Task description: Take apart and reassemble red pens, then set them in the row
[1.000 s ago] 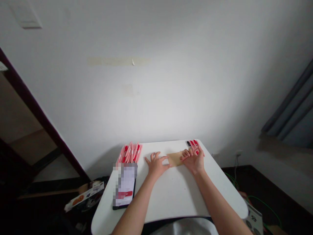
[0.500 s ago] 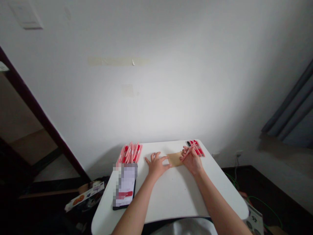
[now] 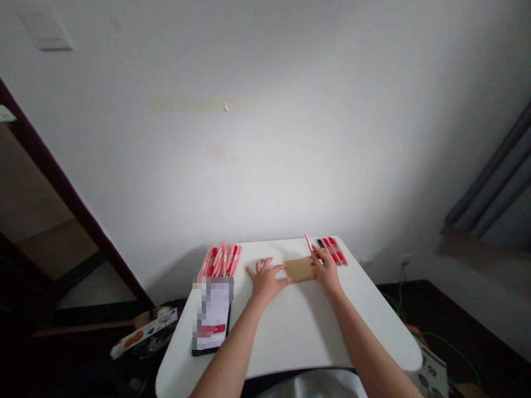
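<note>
A small brown piece of paper lies on the white table between my hands. My left hand rests with its fingers spread, thumb and forefinger at the paper's left edge. Closed around a pink pen, my right hand is at the paper's right edge. The pen points up and away, its lower part hidden by my fingers. Just beyond my right hand, several red pens and a dark-tipped one lie side by side.
A pile of pink and red pens sits at the table's back left. In front of it lies a tablet or phone, its screen partly blurred. The white table stands against a wall.
My right hand has turned over from palm up to palm down, swinging the pink pen upright and leftward. More of the paper's right side now shows. My left hand stays put.
</note>
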### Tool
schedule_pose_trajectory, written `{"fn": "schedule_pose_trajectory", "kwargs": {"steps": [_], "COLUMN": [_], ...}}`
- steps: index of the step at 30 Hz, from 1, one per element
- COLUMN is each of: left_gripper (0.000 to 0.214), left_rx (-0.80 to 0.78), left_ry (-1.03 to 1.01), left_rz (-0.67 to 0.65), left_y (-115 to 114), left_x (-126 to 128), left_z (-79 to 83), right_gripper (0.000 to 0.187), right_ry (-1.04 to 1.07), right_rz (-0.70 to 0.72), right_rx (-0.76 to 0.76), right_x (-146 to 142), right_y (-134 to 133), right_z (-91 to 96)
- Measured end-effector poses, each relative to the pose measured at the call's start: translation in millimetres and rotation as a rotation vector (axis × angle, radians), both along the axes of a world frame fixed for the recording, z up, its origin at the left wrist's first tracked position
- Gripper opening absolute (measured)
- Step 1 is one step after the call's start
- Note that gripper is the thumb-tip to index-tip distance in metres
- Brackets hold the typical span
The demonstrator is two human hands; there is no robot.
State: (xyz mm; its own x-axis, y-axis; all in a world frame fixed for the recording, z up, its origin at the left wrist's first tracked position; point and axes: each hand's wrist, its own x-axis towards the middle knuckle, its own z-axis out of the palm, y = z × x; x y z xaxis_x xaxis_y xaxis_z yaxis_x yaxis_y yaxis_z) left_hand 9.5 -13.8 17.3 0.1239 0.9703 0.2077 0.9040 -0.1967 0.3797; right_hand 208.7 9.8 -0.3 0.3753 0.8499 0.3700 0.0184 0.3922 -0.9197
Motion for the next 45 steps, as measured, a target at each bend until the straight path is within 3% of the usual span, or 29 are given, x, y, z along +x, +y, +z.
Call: {"fn": "schedule_pose_trajectory", "kwargs": {"steps": [5, 8, 13, 17, 22, 32, 41, 45], "left_gripper": [0.046, 0.046, 0.045, 0.043, 0.04, 0.039, 0.039, 0.039], "left_rx": [-0.013, -0.03, -0.041, -0.04, -0.007, 0.013, 0.094, 0.102], "left_ry": [0.005, 0.016, 0.034, 0.054, 0.041, 0.039, 0.06, 0.074], "left_rz": [0.009, 0.012, 0.012, 0.022, 0.031, 0.022, -0.208, -0.252], "left_y": [-1.1, -2.2, -4.1, -4.5, -2.6, -6.1, 4.7, 10.3], "left_x": [1.1, 1.8, 1.8, 1.0, -0.2, 12.5, 42.1, 58.5], "left_z": [2.8, 5.6, 9.3, 9.5, 6.2, 10.8, 10.1, 9.7], "right_gripper": [0.033, 0.033, 0.033, 0.028, 0.03, 0.028, 0.026, 0.027], "right_ry": [-0.41, -0.59, -0.887, -1.004, -1.101, -1.157, -1.173, -1.187], "right_rz": [-0.194, -0.319, -0.533, -0.645, -0.626, -0.593, -0.556, -0.527], "right_rx": [0.084, 0.059, -0.145, -0.316, -0.383, -0.318, -0.383, -0.397], "right_x": [7.7, 13.9, 18.9, 16.5, 15.5, 15.1, 15.3, 17.2], "right_y": [-1.2, 1.9, 7.0, 8.8, 8.8, 5.3, -4.4, -12.0], "right_z": [3.9, 5.7, 12.3, 15.3, 8.1, -1.4, 2.9, 6.6]}}
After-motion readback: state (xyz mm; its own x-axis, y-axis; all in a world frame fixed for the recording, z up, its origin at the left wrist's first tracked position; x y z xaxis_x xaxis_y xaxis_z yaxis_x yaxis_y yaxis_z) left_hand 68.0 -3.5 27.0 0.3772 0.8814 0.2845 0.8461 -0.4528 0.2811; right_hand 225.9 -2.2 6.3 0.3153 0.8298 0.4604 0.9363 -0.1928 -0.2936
